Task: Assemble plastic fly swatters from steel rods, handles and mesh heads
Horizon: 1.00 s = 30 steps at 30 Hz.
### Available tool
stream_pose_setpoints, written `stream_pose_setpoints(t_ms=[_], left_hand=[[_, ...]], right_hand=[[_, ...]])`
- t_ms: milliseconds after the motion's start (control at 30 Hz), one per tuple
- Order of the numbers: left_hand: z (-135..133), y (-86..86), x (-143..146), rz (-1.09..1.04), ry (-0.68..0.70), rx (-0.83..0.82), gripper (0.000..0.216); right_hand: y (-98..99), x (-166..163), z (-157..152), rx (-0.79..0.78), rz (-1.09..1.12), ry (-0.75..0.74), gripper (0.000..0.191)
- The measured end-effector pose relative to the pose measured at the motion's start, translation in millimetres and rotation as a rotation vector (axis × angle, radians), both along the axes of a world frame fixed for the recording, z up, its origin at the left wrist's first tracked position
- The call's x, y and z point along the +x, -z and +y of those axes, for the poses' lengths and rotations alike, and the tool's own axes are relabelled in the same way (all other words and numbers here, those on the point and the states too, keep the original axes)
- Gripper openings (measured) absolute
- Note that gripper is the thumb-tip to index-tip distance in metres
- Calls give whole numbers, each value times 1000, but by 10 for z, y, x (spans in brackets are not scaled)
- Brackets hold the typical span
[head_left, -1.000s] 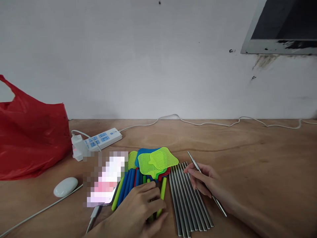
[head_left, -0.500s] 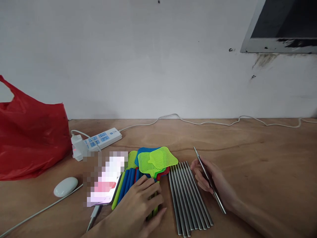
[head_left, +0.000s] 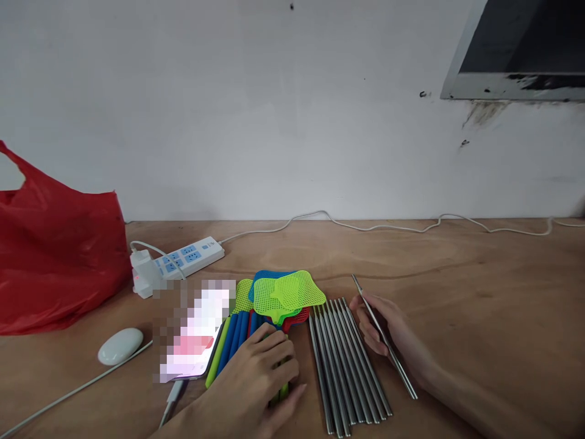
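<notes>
Between the thumb and fingers of my right hand (head_left: 384, 326) is a slim telescopic metal rod (head_left: 388, 341), slanting with its thin end up and away. To its left, several similar metal rods (head_left: 350, 366) lie side by side on the table. My left hand (head_left: 260, 372) is curled over yellow-green handles (head_left: 284, 390), and its palm hides part of them. Beside it lie several blue handles (head_left: 235, 335) and another yellow-green handle (head_left: 218, 353). Beyond them, mesh fly swatter heads (head_left: 297, 289) in yellow-green, blue and red are stacked, overlapping.
A lit phone (head_left: 196, 341), partly blurred, lies left of the handles with a cable plugged in. Farther left are a white mouse (head_left: 120, 346), a power strip (head_left: 196, 256) and a red plastic bag (head_left: 59, 262). A white cord (head_left: 375, 228) runs along the wall.
The rod in my right hand has shifted slightly left at its thin end and tilted a little more. My left hand stays over the handles.
</notes>
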State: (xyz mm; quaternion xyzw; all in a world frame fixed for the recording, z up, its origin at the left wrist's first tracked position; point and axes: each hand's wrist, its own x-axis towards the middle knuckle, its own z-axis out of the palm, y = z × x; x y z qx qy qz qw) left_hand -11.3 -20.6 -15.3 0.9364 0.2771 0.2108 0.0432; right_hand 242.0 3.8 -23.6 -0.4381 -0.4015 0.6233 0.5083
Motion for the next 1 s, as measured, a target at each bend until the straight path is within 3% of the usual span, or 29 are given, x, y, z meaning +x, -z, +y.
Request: stream_pose_setpoints(t_ms=[333, 600, 833, 1000], left_hand=[[10, 63, -25, -30, -41, -12, 16], [16, -4, -24, -82, -51, -105, 17], [1, -22, -43, -178, -81, -212, 15], [-1, -17, -54, -220, -171, -206, 17]], right_hand=[[-35, -28, -20, -35, -43, 29, 43], [-93, -10, -50, -107, 29, 138, 46], [-74, -34, -41, 2, 166, 53, 37], [-50, -63, -99, 80, 161, -128, 33]])
